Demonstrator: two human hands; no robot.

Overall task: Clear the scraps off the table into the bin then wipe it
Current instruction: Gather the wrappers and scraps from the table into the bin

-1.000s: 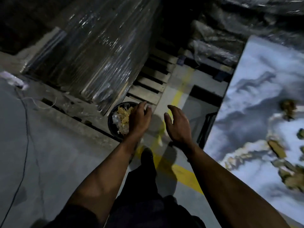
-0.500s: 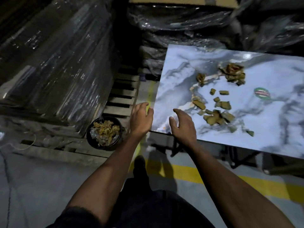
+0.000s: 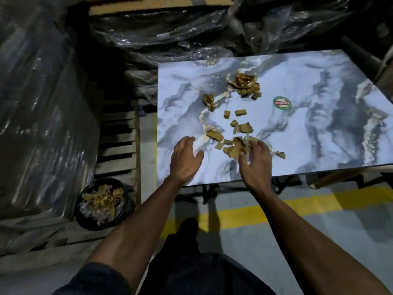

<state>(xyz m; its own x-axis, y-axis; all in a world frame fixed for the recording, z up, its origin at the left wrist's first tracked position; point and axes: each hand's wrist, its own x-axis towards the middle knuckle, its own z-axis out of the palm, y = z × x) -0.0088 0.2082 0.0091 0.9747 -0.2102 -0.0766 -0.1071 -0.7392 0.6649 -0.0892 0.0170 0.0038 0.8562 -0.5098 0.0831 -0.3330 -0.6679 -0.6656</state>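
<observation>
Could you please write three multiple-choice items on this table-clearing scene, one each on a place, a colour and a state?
1. Where does the round black bin stand?
A. On the marble-patterned tabletop
B. On the floor, left of the table
C. Under the right hand

2. What colour is the line painted on the grey floor?
A. Yellow
B. Red
C. White

3. What is the right hand doing?
A. Hanging idle at the person's side
B. Wiping with a cloth
C. Reaching its fingers into the brown cardboard-like scraps

Answers: 1 B, the bin sits low beside the wooden pallet, already holding scraps. 2 A, a yellow stripe runs below the marble-patterned tabletop. 3 C, its fingers lie among the nearest scraps, while the left hand hovers open beside them.
</observation>
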